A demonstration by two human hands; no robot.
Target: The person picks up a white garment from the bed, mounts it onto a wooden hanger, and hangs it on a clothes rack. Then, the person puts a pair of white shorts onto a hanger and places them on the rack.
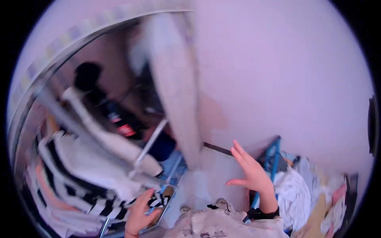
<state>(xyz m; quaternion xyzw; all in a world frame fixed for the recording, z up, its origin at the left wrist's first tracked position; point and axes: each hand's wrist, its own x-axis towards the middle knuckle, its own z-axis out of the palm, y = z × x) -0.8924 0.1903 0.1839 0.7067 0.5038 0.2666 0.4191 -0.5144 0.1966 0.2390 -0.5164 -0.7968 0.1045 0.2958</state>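
Note:
My left hand (pixel 140 212) is low in the view, in front of black-and-white striped clothing (pixel 111 205) on the hanging rack. Its thumb and fingers are apart, and I see nothing held. My right hand (pixel 250 172) is raised over the pale floor (pixel 220 166), fingers spread, with nothing in it. Close to its right stands a blue frame (pixel 276 157) beside a heap of white cloth (pixel 293 193). White and striped garments (pixel 86 160) hang at the left, blurred by motion.
A curtain (pixel 178 89) hangs blurred in the middle, against a pale wall (pixel 268 74). A metal bar (pixel 150 142) slants across the rack. Dark items (pixel 89 74) and a red-marked thing (pixel 126 130) are behind the garments. More clothes (pixel 330 208) pile up at the right.

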